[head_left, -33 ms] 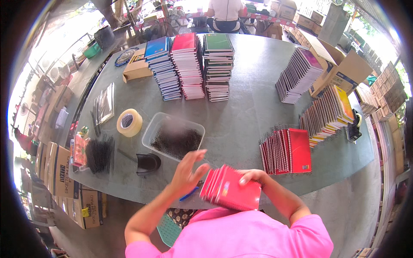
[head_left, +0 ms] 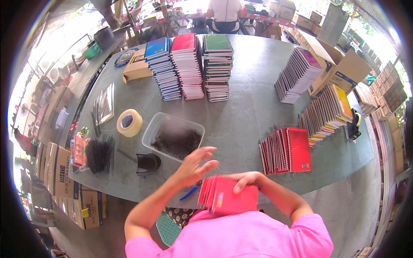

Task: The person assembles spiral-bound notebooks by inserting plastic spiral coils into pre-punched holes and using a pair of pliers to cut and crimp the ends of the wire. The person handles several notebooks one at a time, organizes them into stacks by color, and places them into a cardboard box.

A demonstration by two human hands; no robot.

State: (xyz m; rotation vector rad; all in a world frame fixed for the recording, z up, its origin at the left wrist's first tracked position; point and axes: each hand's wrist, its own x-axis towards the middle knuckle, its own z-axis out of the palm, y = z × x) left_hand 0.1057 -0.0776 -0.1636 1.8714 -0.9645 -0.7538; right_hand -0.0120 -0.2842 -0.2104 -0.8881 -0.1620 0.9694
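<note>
My right hand (head_left: 246, 179) grips a small fanned stack of red notebooks (head_left: 234, 198) close to my body, its thumb on the top cover. The stack is slightly blurred. My left hand (head_left: 194, 167) is raised above the stack's far left corner, fingers apart and holding nothing. Just beyond it sits a clear plastic tub (head_left: 151, 121) full of black binding coils (head_left: 176, 139). On the table by the stack's left side lies a blue pen-like item (head_left: 188, 194). More red spiral notebooks (head_left: 297, 150) lie overlapped to the right.
Tall stacks of blue (head_left: 157, 47), red (head_left: 184, 42) and green notebooks (head_left: 217, 42) stand at the back. Purple (head_left: 297, 73) and yellow notebooks (head_left: 342, 103) are at right, beside an open carton (head_left: 350, 69). Left are a tape roll (head_left: 129, 123), loose black coils (head_left: 99, 155) and a black curved object (head_left: 148, 164).
The red stack has shifted a little toward my body and turned. My left hand has moved slightly away and to the right, still empty.
</note>
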